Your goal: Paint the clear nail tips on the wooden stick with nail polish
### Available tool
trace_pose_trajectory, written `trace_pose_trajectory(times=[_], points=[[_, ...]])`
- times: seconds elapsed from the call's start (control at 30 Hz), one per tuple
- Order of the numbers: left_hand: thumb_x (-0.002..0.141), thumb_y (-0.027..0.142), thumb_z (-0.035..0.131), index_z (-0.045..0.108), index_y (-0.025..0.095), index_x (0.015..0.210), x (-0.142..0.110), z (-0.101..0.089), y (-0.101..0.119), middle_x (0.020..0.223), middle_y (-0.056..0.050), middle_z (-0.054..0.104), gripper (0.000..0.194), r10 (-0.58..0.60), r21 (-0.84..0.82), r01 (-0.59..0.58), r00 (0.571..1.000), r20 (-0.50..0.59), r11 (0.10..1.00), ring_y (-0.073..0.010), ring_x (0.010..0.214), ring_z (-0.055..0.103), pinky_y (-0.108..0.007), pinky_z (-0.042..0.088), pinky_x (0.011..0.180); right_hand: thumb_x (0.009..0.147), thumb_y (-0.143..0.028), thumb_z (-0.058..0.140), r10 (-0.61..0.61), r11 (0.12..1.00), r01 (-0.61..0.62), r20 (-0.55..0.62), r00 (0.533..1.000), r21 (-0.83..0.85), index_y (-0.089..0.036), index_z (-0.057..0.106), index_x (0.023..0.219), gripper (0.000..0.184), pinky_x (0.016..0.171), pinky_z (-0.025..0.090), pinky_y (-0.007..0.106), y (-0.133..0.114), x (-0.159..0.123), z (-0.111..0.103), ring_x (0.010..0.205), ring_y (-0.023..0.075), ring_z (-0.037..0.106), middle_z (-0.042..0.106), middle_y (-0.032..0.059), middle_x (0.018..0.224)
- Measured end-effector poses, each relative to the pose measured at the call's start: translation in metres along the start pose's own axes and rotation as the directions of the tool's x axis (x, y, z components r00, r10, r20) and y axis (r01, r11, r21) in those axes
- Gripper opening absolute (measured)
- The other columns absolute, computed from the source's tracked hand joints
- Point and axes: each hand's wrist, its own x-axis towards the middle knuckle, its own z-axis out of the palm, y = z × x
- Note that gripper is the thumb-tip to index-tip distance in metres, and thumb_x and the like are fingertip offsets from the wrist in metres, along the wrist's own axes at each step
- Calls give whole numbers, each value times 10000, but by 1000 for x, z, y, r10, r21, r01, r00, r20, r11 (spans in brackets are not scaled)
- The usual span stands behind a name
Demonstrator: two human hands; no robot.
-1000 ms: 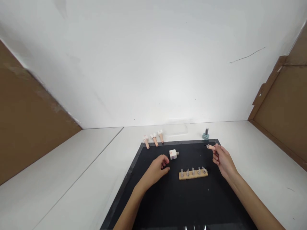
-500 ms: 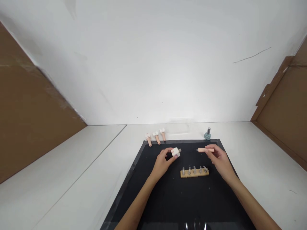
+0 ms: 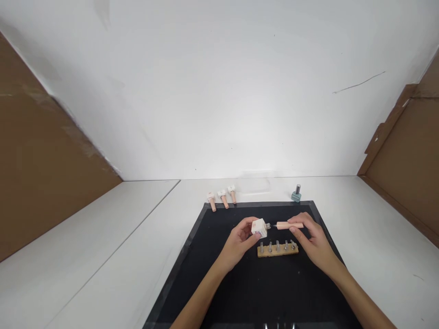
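Note:
My left hand (image 3: 240,240) grips a white, square nail polish bottle (image 3: 259,228), tilted so that its neck points right. Between the fingers and thumb of my right hand (image 3: 310,240) is a pink nail polish cap (image 3: 288,225), held level. The cap's thin dark brush tip is at the mouth of the bottle neck; whether it is inside I cannot tell. Just below the hands lies a tan strip (image 3: 278,251) with several clear nail tips (image 3: 277,245) standing up in a row.
Three white nail polish bottles with pink caps (image 3: 223,199) lie at the back edge of the black mat (image 3: 250,283). A blue-green bottle with a silver cap (image 3: 296,193) stands at the back right. A clear tray (image 3: 254,184) sits by the white wall, with brown cardboard (image 3: 404,146) at both sides.
My left hand has brought the bottle right and nearer to me. My right hand has shifted slightly left and down with the cap, so the brush now meets the bottle neck.

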Motion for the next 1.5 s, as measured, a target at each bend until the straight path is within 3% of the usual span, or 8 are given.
trace_pose_trajectory(times=[0.23, 0.43, 0.5, 0.73, 0.93, 1.13, 1.3, 1.5], points=[[627, 493, 744, 648, 176, 967, -2, 1, 1, 903, -63, 667, 474, -44, -76, 51, 996, 83, 996, -221, 883, 589, -326, 471, 795, 884, -208, 541, -51, 998, 56, 119, 992, -40, -269, 653, 895, 128, 696, 460, 328, -3, 0, 1, 781, 223, 606, 654, 31, 825], [626, 517, 739, 688, 166, 967, -2, 0, -2, 905, -76, 701, 492, -92, -75, 94, 995, 22, 993, -223, 853, 606, -326, 482, 780, 910, -134, 464, -323, 893, 366, 194, 926, -260, -222, 676, 962, 235, 661, 436, 368, -3, -5, 5, 739, 240, 569, 694, 86, 814], [617, 508, 753, 697, 164, 948, -2, 0, -2, 873, -67, 699, 480, -91, -78, 91, 996, 9, 993, -210, 825, 602, -314, 482, 763, 925, -148, 441, -330, 874, 389, 231, 915, -293, -214, 680, 961, 251, 652, 427, 374, -4, -5, 5, 714, 238, 564, 705, 91, 806], [578, 444, 811, 720, 168, 897, -8, -3, 4, 818, -35, 650, 432, 32, -195, -16, 996, 80, 981, -175, 791, 573, -256, 465, 709, 951, -401, 444, -63, 994, 74, 121, 991, -85, -192, 681, 849, 332, 529, 481, 277, -1, -3, 10, 605, 189, 633, 697, 37, 706], [545, 406, 840, 694, 160, 834, -9, -3, 2, 734, -16, 644, 407, -5, -218, -4, 999, -42, 976, -144, 704, 564, -242, 454, 673, 923, -324, 509, -141, 976, 136, -16, 990, -171, -210, 712, 930, 233, 647, 462, 363, 4, -16, 25, 719, 238, 603, 725, 83, 803], [542, 401, 840, 690, 147, 800, -6, -5, -3, 701, -12, 627, 392, -25, -175, 28, 999, 20, 984, -143, 691, 552, -243, 432, 654, 929, -299, 510, -195, 957, 213, 108, 975, -198, -228, 721, 902, 224, 620, 442, 352, -3, -9, 12, 686, 222, 545, 706, 62, 733], [538, 389, 840, 702, 147, 810, -8, -5, -3, 704, -17, 619, 389, 10, -193, 7, 996, 91, 981, -146, 666, 543, -251, 432, 636, 915, -387, 517, 10, 998, 2, 192, 981, -63, -211, 727, 809, 294, 609, 492, 320, -3, -3, 4, 691, 206, 613, 680, 52, 732], [511, 359, 858, 703, 154, 792, -6, -2, -3, 713, -10, 600, 380, 35, -235, -45, 998, -45, 971, -145, 690, 552, -240, 445, 647, 884, -342, 546, 62, 997, -58, 74, 995, -57, -213, 707, 899, 206, 682, 515, 347, 3, -6, 6, 759, 225, 637, 703, 65, 823]])
